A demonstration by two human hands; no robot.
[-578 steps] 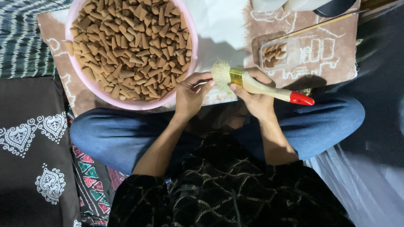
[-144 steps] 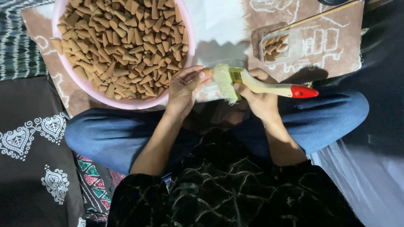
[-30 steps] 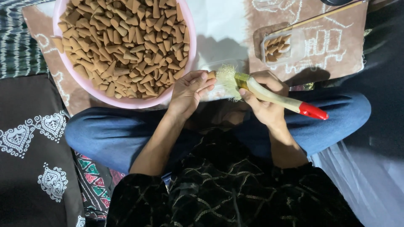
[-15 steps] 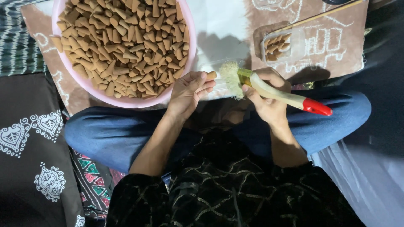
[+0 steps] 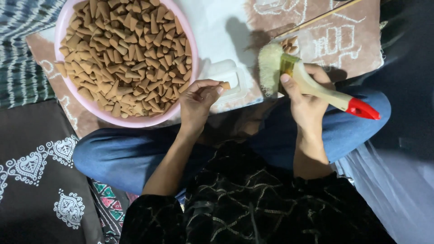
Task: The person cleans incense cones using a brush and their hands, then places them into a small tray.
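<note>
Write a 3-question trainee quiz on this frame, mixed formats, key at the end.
1. True or false: the left hand pinches one small brown cone at its fingertips.
2. Multiple choice: the right hand holds a) a spoon, b) a paintbrush with a red-tipped handle, c) nothing.
3. Fill in: the heap of brown cones lies in a round ____ basin.

Key
1. True; the cone is held over a white tray, clear of the basin.
2. b; the bristles point up, away from the person's body.
3. pink.
</note>
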